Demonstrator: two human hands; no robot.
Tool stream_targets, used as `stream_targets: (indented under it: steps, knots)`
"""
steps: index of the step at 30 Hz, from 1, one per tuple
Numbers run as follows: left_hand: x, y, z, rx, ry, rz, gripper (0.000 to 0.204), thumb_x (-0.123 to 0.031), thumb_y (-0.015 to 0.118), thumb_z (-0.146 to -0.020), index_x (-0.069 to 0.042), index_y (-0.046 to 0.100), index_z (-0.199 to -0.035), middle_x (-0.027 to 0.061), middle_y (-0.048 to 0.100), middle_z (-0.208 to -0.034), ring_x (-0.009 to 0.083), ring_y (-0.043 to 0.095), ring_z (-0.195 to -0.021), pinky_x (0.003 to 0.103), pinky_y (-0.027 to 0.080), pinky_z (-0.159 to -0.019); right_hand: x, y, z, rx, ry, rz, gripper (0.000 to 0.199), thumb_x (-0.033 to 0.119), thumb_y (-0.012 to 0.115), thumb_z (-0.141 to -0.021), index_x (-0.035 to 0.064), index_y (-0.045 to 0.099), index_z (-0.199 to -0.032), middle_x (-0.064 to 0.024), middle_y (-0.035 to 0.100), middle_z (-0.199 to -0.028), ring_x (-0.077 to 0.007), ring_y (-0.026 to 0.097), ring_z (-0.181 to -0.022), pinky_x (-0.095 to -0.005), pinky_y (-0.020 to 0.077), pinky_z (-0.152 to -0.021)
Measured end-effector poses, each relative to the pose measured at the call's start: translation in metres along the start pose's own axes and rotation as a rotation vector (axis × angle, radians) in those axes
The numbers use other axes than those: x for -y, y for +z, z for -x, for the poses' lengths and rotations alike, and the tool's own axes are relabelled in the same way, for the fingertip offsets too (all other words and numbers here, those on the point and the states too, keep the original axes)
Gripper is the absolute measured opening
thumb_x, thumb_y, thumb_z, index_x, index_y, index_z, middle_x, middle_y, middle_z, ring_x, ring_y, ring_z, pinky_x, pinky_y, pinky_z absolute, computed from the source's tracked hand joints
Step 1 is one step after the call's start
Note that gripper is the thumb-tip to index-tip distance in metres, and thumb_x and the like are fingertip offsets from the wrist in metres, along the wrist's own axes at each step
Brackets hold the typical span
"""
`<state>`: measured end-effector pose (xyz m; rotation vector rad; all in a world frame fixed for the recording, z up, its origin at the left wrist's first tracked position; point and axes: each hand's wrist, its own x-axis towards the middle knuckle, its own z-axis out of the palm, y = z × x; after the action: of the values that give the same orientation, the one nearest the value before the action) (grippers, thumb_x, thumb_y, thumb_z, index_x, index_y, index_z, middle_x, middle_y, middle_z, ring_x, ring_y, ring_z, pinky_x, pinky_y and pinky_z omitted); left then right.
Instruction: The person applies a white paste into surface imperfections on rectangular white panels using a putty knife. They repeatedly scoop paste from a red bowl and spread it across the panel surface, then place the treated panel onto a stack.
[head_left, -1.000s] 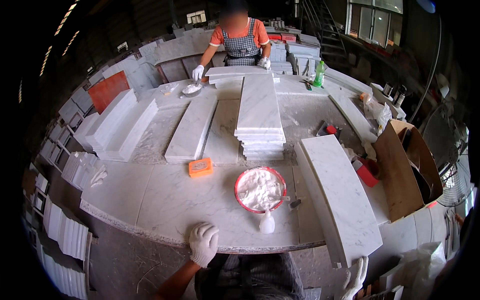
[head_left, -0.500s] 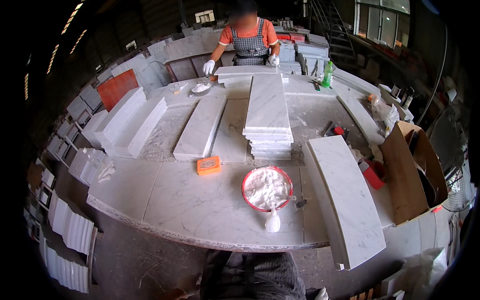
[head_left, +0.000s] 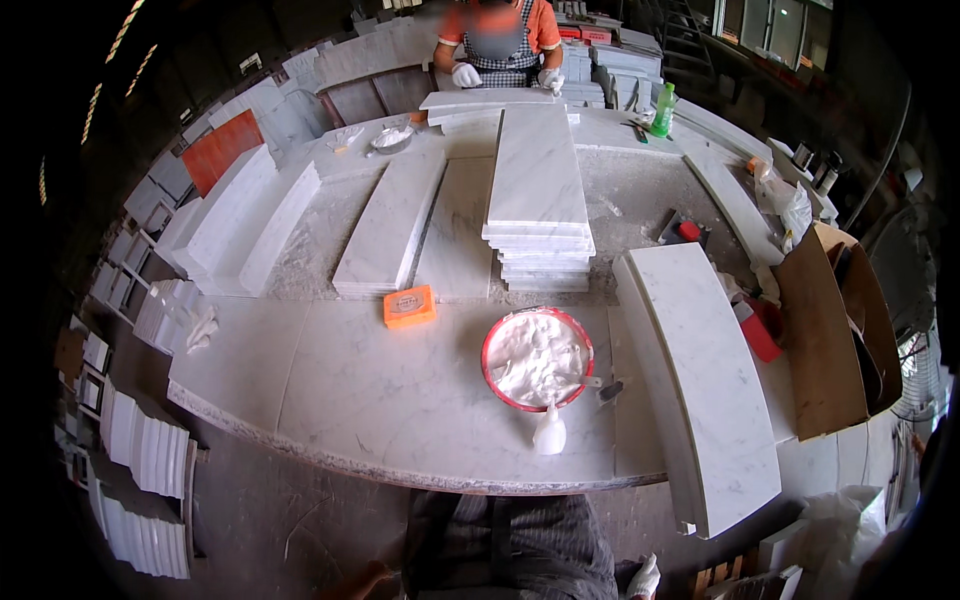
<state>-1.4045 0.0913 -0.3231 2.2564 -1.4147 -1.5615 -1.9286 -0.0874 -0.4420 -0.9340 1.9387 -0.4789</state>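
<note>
Right hand [head_left: 645, 578], gloved, grip unclear, hangs low; left hand has dropped from the bench [head_left: 350, 400] edge, out of view. Marble slabs [head_left: 705, 390] lie untouched at bench right.

Smooth, marble-like slab [head_left: 705, 370] here, the bench [head_left: 390, 400] runs rough-edged, the box [head_left: 815, 350] is matt cardboard, the green bottle [head_left: 663, 112] shiny plastic!

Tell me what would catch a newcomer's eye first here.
Probably the round, red-rimmed tub of white paste near the front of the pale stone table, a small white bottle before it. Beyond rises a stack of grey-veined white slabs; to the tub's left lies an orange rectangular box.
</note>
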Motion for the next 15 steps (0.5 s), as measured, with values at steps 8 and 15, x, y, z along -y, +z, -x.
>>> stream_targets:
  steps: [8,15]
  knots:
    - [-0.006,-0.018,-0.007,0.012,-0.03,0.062,0.035,-0.017,0.06,-0.089,-0.014,0.061,-0.124,0.0165,0.065,-0.117,0.0366,0.062,-0.104,0.046,0.051,-0.089,0.134,0.0,0.069,0.017,0.104,0.139,0.059,0.046,0.039,-0.104,-0.0038,0.068,-0.11,-0.0181,0.072,-0.101,-0.0281,0.065,-0.094,-0.0381,0.0497,-0.087]
    - [-0.032,-0.049,-0.019,0.051,-0.131,0.108,0.035,-0.018,0.06,-0.089,-0.013,0.061,-0.124,0.0172,0.065,-0.117,0.0368,0.063,-0.105,0.046,0.051,-0.089,0.168,0.004,0.069,-0.025,0.148,0.353,0.06,0.048,0.039,-0.103,-0.0039,0.066,-0.112,-0.0195,0.07,-0.101,-0.0302,0.064,-0.096,-0.0397,0.0495,-0.087]
